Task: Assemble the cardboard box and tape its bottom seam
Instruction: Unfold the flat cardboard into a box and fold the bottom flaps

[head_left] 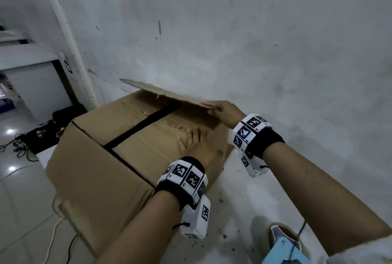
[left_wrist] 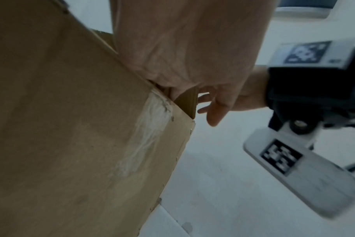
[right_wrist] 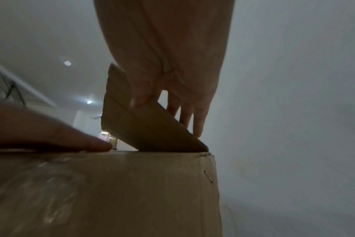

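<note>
A brown cardboard box (head_left: 84, 168) stands on a white table against the wall, its flaps facing up. My left hand (head_left: 192, 139) lies flat with fingers spread on the near flap, pressing it down. A dark gap (head_left: 144, 126) runs between the folded flaps. My right hand (head_left: 213, 108) pinches the right end of the far flap (head_left: 165, 94), which is raised at an angle above the box. In the right wrist view the thumb sits in front of this flap (right_wrist: 144, 126) and the fingers (right_wrist: 197, 121) behind it. A light blue tape dispenser (head_left: 284, 244) lies at the near right.
The grey wall (head_left: 254, 41) rises directly behind the box. The white table (head_left: 265, 200) stretches to the right of the box. A black bag and cables (head_left: 40, 136) lie on the tiled floor at left, beside a white cabinet (head_left: 31, 77).
</note>
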The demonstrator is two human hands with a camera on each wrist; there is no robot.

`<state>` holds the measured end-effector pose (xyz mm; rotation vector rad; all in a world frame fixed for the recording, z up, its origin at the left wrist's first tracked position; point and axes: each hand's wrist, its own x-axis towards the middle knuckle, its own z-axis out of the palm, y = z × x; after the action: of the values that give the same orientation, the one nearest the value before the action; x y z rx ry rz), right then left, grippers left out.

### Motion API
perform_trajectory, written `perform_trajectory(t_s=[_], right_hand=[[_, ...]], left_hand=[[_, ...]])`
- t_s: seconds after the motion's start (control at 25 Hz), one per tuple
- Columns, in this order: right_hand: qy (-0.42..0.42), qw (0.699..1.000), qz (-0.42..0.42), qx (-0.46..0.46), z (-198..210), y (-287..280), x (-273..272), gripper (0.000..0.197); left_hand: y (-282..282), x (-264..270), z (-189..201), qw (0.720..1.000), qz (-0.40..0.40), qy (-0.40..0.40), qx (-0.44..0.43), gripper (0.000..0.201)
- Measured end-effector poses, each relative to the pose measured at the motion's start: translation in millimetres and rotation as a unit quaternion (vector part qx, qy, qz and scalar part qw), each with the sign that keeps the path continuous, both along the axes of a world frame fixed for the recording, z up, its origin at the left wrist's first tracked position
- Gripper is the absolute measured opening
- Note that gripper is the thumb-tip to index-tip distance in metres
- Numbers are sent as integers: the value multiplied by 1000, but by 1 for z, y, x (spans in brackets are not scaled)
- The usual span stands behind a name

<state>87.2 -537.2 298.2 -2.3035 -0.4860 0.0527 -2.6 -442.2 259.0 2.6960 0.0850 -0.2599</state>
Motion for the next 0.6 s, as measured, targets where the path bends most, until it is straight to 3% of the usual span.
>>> perform_trajectory(t_s=[0.2,0.28,0.36,0.44,0.52,0.6], right_hand=[[23,974,102,-200,-8,-2,-32,48],[36,963,113,-242,-12,3,-39,45],[12,947,112,-300,-24,8,-45,43],[-14,936,100,-337,-33,9,-51,44],[3,942,82,-324,-33,9,-57,45],[7,943,64,-326,-30,9,-61,47]], left_hand=[[8,-9,2,973,84,-131,-172,36],[12,-18,3,960,105,-206,-158,30],[15,-22,4,961,95,-249,-72,38],[19,-17,5,986,51,-155,-23,48],[22,-10,3,999,10,-21,-43,51],[25,-17,3,992,-12,-9,-124,47]])
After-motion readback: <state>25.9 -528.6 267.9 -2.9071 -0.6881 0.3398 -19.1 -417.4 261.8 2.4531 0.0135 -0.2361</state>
